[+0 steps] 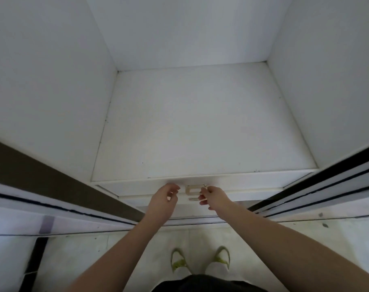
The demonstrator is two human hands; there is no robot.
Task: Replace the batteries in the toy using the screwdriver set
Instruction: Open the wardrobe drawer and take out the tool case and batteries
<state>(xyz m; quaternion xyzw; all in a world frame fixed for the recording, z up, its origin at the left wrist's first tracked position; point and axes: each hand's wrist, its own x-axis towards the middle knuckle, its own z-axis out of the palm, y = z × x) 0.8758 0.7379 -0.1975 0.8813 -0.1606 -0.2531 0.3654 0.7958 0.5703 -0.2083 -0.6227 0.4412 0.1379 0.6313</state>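
Note:
No toy, batteries or screwdriver set show in the head view. I stand before a white cupboard with a top drawer (pixel 232 184) below its bare shelf (pixel 200 127). A cream handle (pixel 192 190) sits in the middle of the drawer front. My right hand (pixel 214 197) pinches the handle's right end, thumb above and fingers below. My left hand (pixel 163 200) hovers just left of the handle with fingers loosely curled, holding nothing. A second, lower handle (pixel 193 199) shows between my hands.
White cupboard walls rise on both sides and at the back. Sliding-door tracks (pixel 306 192) and a dark door edge (pixel 53 178) flank the opening. My feet in green-and-white shoes (pixel 200 262) stand on a pale tiled floor.

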